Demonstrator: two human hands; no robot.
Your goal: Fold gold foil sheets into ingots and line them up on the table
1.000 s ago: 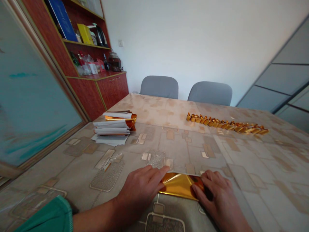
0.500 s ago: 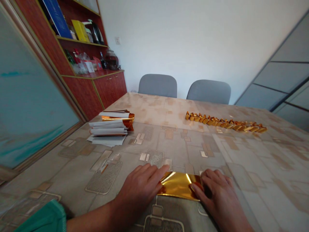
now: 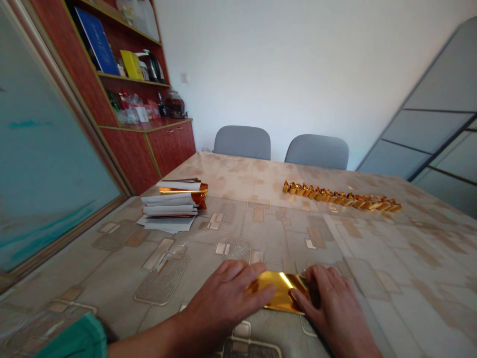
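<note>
A shiny gold foil paper [image 3: 282, 291], shaped like a folded strip, lies on the table near its front edge. My left hand [image 3: 233, 296] grips its left end, thumb lying over the top and fingers at the far side. At the right end, my right hand [image 3: 330, 301] pinches the foil between a thumb in front and bent fingers behind. Both ends of the strip are partly hidden under my hands.
A stack of white-backed foil sheets [image 3: 169, 211] lies at the left. A row of folded gold foil pieces [image 3: 339, 197] stretches across the far right of the patterned table [image 3: 238, 223]. Two grey chairs [image 3: 242, 141] stand behind it, with a red cabinet [image 3: 149, 144] at the left.
My left hand has shifted a little right, and its thumb now lies farther over the foil. My right hand still pinches the other end. The view has tilted slightly upward.
</note>
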